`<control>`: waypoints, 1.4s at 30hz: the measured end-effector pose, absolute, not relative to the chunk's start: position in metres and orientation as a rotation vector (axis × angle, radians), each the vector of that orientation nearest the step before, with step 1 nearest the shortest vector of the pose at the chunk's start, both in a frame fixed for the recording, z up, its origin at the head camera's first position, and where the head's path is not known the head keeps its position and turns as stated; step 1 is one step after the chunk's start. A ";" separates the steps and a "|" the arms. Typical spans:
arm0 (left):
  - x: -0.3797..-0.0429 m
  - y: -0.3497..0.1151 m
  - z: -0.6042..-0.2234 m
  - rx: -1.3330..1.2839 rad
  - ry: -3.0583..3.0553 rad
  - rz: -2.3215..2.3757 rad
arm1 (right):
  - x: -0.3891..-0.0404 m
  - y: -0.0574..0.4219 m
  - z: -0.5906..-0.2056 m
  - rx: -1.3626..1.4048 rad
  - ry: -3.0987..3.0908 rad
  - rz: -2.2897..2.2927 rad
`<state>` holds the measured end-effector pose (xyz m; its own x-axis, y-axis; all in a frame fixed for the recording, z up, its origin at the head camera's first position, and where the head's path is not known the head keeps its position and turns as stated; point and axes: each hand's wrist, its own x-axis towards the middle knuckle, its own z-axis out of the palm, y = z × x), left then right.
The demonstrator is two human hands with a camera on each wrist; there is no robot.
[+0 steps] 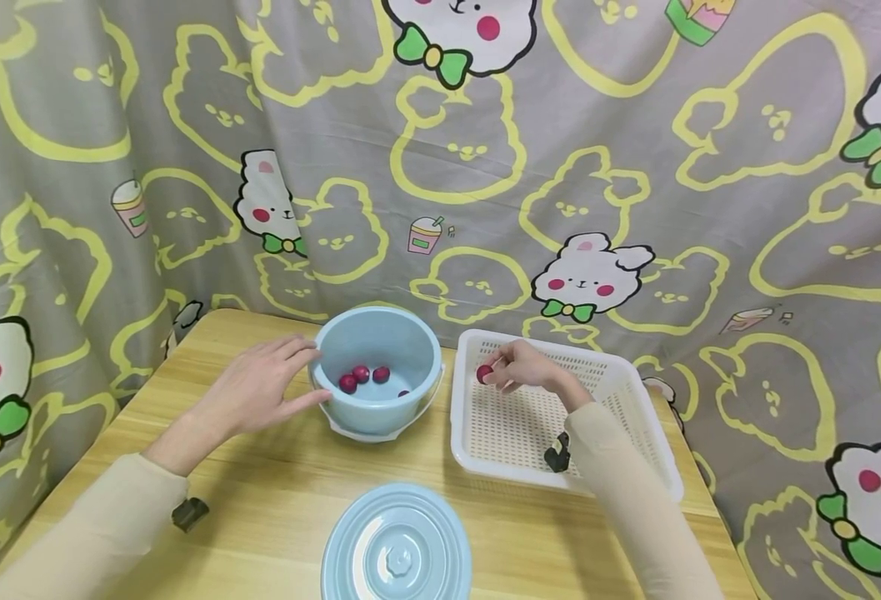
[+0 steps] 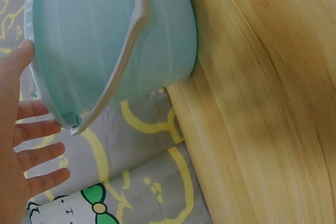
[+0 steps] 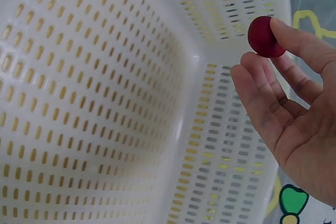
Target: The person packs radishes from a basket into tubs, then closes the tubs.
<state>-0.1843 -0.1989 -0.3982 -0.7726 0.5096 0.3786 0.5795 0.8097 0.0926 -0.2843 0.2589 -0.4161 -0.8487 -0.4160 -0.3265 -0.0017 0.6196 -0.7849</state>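
My right hand [image 1: 524, 365] pinches a small, round, dark-red fruit [image 3: 262, 37] between thumb and fingertips, over the white slotted basket [image 1: 464, 454]. In the right wrist view, the other fingers of that hand [image 3: 310, 114] are loosely bent. My left hand [image 1: 260, 382] is at the left side of the light-blue bucket [image 1: 376, 412]; in the left wrist view its thumb touches the rim and its fingers [image 2: 44, 158] are spread. Several similar fruits [image 1: 361, 374] lie on the bucket's floor, one partly hidden by the near rim.
A light-blue round lid [image 1: 395, 542] lies on the wooden table [image 1: 260, 500] in front of the bucket. Behind the table hangs a patterned grey curtain [image 1: 470, 225]. The bucket's pale handle [image 2: 118, 72] hangs down against its side.
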 end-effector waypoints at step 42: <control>-0.185 -0.199 -0.397 -0.834 -2.647 -0.291 | -0.253 0.175 -0.328 -0.617 2.334 -1.377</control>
<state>-0.1845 -0.1988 -0.3975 -0.7655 0.5140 0.3870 0.5857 0.8057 0.0886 -0.2535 0.1751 -0.3280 -0.8395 -0.5367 -0.0847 -0.1853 0.4293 -0.8839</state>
